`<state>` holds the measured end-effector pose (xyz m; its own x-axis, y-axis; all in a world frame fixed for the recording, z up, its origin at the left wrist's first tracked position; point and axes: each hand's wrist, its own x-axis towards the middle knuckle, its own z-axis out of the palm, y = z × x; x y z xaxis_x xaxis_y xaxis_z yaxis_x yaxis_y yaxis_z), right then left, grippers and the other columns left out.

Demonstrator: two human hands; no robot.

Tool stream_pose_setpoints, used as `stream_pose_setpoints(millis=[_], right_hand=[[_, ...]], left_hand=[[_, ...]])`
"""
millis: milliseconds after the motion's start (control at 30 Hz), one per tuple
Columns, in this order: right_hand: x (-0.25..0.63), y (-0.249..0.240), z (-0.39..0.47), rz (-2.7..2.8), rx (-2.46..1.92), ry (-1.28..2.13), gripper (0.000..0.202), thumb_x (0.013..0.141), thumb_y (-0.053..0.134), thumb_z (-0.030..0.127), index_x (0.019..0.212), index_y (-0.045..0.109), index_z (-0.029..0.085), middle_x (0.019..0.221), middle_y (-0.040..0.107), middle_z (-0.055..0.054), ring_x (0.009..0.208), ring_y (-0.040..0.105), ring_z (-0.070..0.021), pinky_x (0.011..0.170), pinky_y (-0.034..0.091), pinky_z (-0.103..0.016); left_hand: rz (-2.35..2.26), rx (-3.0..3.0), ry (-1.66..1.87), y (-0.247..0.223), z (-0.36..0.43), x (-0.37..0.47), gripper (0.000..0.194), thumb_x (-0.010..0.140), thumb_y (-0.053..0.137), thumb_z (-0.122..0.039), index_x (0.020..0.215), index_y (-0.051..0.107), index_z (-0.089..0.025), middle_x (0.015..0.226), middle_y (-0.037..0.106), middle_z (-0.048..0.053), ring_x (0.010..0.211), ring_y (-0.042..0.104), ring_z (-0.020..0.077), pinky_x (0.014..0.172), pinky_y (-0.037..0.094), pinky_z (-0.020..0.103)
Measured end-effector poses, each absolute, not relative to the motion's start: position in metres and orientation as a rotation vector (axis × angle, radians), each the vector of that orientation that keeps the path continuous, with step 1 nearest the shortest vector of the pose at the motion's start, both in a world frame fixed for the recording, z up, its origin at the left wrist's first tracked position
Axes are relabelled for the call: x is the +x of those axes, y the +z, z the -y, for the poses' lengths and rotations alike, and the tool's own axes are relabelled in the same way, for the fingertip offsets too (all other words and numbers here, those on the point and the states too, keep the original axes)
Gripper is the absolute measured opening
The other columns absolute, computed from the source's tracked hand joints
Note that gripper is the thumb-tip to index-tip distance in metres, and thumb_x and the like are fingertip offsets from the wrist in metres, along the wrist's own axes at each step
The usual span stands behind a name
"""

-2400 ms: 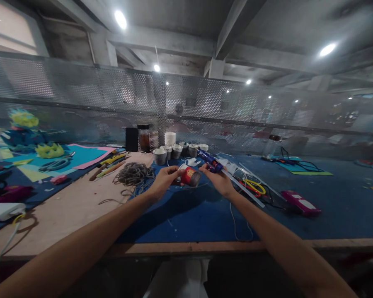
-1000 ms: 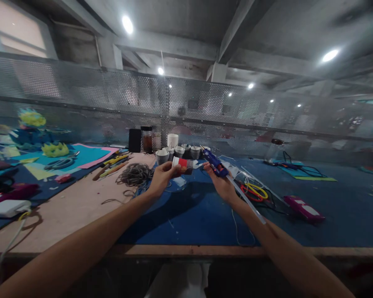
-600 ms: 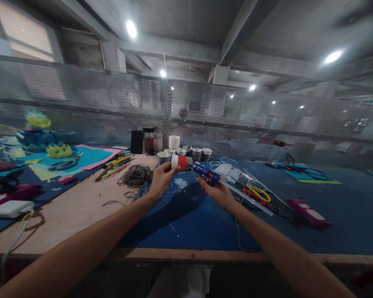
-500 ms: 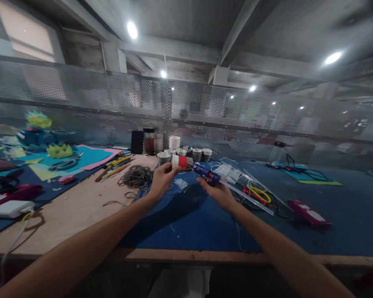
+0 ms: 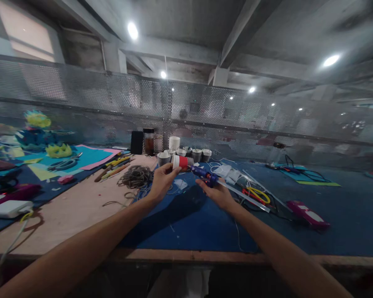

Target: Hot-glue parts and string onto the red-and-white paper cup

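Observation:
My left hand is closed on a small cup, white at one end, red in the middle and grey at the other. A blue glue gun with a long clear stick behind it is gripped in my right hand. Its nozzle points at the cup's side near the grey part; whether they touch cannot be made out. Both hands are above the blue mat. Several grey cups stand behind the held cup.
A bundle of grey cord and yellow-handled tools lie left of my hands. Beyond stand a dark-lidded jar and stacked white cups. At right are yellow cable and a magenta device.
The glue gun has shifted slightly left along the cup. The cup is still in my left hand, and its grey end shows a little more clearly.

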<state>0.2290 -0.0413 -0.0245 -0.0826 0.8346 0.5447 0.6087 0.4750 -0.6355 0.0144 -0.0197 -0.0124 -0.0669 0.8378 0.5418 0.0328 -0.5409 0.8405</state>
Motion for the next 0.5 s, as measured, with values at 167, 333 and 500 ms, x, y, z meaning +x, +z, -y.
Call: stream_pose_setpoints(millis=[167,333,500], right_hand=[[0.2276,-0.0212,0.0442,1.794,-1.253,0.298,0.045,0.086,0.06,0.06,0.065,0.066,0.02,0.057,0.063,-0.004,0.057,0.06,-0.0205,0.055,0.046,-0.031],[0.2279,-0.0211,0.0439,1.8,-1.256,0.299,0.045,0.086,0.06,0.06,0.064,0.066,0.021,0.057,0.063,-0.003,0.057,0.06,-0.0202,0.054,0.045,-0.029],[0.2276,-0.021,0.0435,1.79,-1.246,0.295,0.045,0.085,0.061,0.061,0.066,0.066,0.021,0.057,0.062,-0.003,0.058,0.059,-0.0207,0.056,0.045,-0.031]], left_hand=[[-0.946,1.599,1.678,-0.0154,0.0174,0.0138,0.03,0.078,0.075,-0.042,0.082,0.073,-0.012,0.074,0.069,0.002,0.07,0.059,0.0175,0.063,0.042,0.026],[-0.953,1.619,1.675,-0.0136,0.0189,0.0138,0.03,0.078,0.075,-0.042,0.081,0.073,-0.012,0.072,0.068,0.002,0.068,0.058,0.0171,0.062,0.041,0.026],[-0.953,1.602,1.666,-0.0126,0.0191,0.0144,0.032,0.076,0.077,-0.043,0.083,0.074,-0.013,0.073,0.07,0.002,0.07,0.06,0.018,0.063,0.043,0.026]])
